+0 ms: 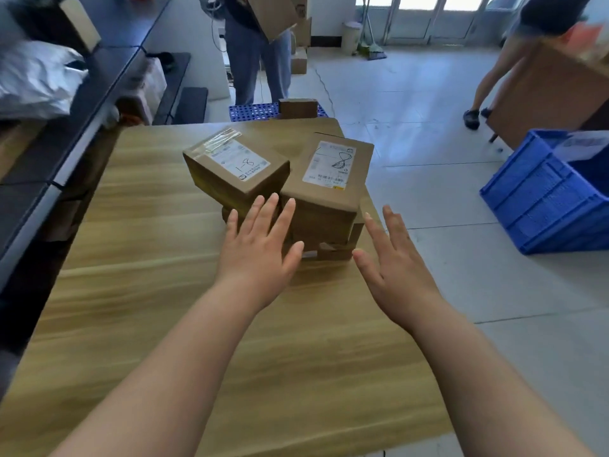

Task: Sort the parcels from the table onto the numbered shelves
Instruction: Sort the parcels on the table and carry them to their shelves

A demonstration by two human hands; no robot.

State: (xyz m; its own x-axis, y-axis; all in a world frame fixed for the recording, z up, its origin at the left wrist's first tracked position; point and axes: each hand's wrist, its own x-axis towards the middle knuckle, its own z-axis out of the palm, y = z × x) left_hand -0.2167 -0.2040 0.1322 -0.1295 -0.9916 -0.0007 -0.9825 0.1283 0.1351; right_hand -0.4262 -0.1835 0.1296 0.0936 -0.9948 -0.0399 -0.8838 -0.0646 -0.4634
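Barely visible bottom parcels (333, 251) beneath 1-8 box (230, 169), left hand (260, 249) and right hand (395, 272) outspread, empty

- The room is bright with daylight from the glass doors (428, 14) at the top right.
- The pale floor (428, 94) near them looks washed out and a bit blue.
- The shelves (108, 70) on the left are dim and smeared.
- Clear tape (222, 138) on the left box (230, 173) shines white.
- Shadows on the table (148, 258) are soft and faint.
- The wood grain looks streaky from blur.
- Straight lines bend near the edges.
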